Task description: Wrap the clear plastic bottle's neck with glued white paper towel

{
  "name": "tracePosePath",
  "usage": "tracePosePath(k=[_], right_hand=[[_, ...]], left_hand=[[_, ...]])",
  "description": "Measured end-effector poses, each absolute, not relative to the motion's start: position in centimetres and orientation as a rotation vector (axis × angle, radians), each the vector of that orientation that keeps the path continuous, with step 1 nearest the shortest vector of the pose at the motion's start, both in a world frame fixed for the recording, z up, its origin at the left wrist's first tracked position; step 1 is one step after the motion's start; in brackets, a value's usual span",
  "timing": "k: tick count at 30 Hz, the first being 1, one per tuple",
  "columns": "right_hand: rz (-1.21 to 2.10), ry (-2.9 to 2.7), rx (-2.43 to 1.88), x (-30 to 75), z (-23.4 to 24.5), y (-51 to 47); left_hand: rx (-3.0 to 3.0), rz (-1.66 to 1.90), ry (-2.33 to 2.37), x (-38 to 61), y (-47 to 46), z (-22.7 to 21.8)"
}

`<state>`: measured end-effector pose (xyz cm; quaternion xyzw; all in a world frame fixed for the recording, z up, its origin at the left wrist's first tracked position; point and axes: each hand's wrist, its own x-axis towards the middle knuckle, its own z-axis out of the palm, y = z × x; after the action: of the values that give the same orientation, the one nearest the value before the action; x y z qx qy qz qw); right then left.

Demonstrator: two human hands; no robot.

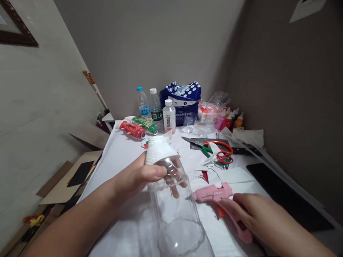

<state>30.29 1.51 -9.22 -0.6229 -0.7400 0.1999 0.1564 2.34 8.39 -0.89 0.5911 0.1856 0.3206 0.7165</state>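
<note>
My left hand is wrapped round the upper part of a large clear plastic bottle, which tilts with its base toward me. White textured paper covers the bottle's top end. On the right, my right hand grips a pink hot glue gun by its handle, its nozzle pointing left toward the bottle. The nozzle tip appears very near the bottle's side; whether they touch I cannot tell. Scraps of white and red paper lie beyond the glue gun.
Scissors with orange and red handles lie behind the glue gun. Several bottles and a blue bag stand at the back. Red and green decorated bottles lie back left. A black mat is at right.
</note>
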Motion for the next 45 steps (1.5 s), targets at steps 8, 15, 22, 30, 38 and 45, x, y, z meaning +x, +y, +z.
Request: tracePosePath(k=[8, 15, 22, 30, 38, 45], right_hand=[[0.173, -2.223, -0.814, 26.5, -1.5, 4.4], [0.300, -2.421, -0.407, 23.7, -1.9, 9.1], [0.258, -2.449, -0.407, 23.9, -4.0, 9.6], [0.451, -2.181, -0.281, 25.2, -2.1, 8.3], [0.168, -2.383, -0.273, 24.5, -1.3, 8.4], [0.272, -2.277, -0.277, 25.3, -1.7, 7.4]], left_hand=[[1.276, 0.697, 0.413, 3.3, 7.6, -1.3], [1.295, 0.735, 0.402, 3.4, 7.6, -1.4], [1.363, 0.633, 0.416, 2.9, 8.5, -2.1], [1.318, 0.680, 0.377, 3.8, 8.1, -2.3], [1.459, 0.601, 0.335, 3.6, 8.7, -3.0], [1.375, 0.563, 0.380, 4.0, 8.6, -2.3]])
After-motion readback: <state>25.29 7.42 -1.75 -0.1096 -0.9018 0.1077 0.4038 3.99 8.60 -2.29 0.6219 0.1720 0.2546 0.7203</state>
